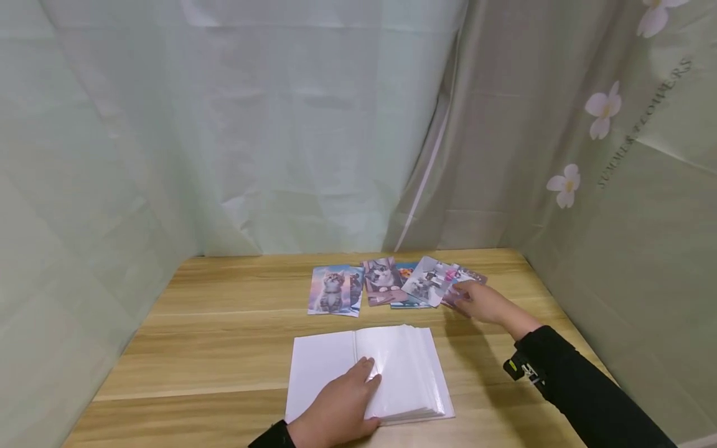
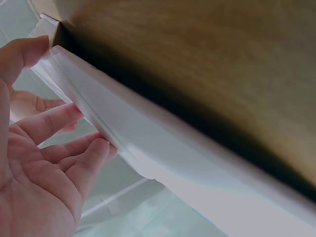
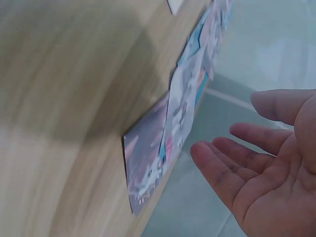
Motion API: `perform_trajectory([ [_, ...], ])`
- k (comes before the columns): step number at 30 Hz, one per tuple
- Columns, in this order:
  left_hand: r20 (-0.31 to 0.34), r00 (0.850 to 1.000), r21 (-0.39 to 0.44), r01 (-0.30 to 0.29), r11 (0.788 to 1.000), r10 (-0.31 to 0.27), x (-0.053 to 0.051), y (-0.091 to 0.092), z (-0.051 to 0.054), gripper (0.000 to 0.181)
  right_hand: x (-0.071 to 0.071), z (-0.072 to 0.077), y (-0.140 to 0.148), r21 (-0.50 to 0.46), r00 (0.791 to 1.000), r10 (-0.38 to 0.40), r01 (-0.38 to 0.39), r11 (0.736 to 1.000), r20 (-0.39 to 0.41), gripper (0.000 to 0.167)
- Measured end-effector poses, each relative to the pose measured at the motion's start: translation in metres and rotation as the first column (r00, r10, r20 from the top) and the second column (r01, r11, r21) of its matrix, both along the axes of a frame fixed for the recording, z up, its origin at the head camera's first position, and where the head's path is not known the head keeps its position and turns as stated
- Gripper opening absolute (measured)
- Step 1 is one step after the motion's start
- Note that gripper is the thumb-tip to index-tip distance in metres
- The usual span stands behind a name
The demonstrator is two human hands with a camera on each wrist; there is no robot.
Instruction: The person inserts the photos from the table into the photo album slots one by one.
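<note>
An open photo album [image 1: 327,354] with white cover and clear sleeve pages lies on the table. My left hand [image 1: 343,401] rests on it near the spine, fingers on the page and thumb at the near edge. The left wrist view shows that hand [image 2: 54,148] touching the album's sleeves [image 2: 113,113]. My right hand [image 1: 480,301] is over the right end of a row of cat picture cards [image 1: 383,280]. From the right wrist, its fingers look loosely extended, holding nothing, beside a purplish card [image 3: 145,143] partly covered by a paler card [image 3: 183,98].
A card with a grey kitten [image 1: 330,289] overlaps another at the row's left end. The wooden table [image 1: 224,348] ends against pale curtains [image 1: 313,137] at the back and sides. White flowers and lettering mark the right curtain [image 1: 644,249].
</note>
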State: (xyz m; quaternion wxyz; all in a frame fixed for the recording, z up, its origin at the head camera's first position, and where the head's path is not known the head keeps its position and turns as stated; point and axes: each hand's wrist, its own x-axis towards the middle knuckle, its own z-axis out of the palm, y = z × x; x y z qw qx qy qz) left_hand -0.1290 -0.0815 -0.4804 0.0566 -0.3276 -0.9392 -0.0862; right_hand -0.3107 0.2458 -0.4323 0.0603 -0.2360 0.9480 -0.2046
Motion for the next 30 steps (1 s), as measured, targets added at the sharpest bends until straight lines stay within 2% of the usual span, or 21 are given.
perform_trajectory([
  [3, -0.008, 1.0, -0.007, 0.002, 1.0, -0.002, 0.0, 0.001, 0.0, 0.064, -0.008, 0.005, 0.003, 0.001, 1.0, -0.004, 0.004, 1.0, -0.02, 0.043],
  [8, 0.014, 1.0, -0.027, 0.009, 1.0, -0.008, -0.001, 0.001, 0.002, 0.064, -0.018, 0.01, 0.008, 0.004, 0.999, -0.041, 0.041, 0.999, 0.018, 0.046],
  [12, 0.024, 1.0, -0.031, 0.016, 0.999, -0.015, -0.001, 0.0, 0.002, 0.063, -0.03, 0.007, 0.015, 0.016, 0.999, -0.032, 0.032, 0.999, 0.008, 0.046],
  [15, 0.022, 1.0, -0.033, 0.013, 0.999, -0.013, -0.001, 0.0, 0.0, 0.062, -0.038, 0.006, 0.018, 0.03, 0.998, -0.054, 0.053, 0.998, 0.027, 0.048],
  [23, 0.116, 0.993, -0.059, 0.009, 0.998, -0.003, -0.004, 0.003, 0.001, 0.065, -0.059, -0.001, 0.027, 0.091, 0.994, -0.099, 0.095, 0.991, 0.036, 0.045],
  [30, 0.092, 0.996, -0.079, 0.003, 0.997, 0.004, -0.003, 0.004, 0.001, 0.063, -0.076, -0.005, 0.03, 0.139, 0.983, -0.165, 0.153, 0.978, 0.082, 0.046],
])
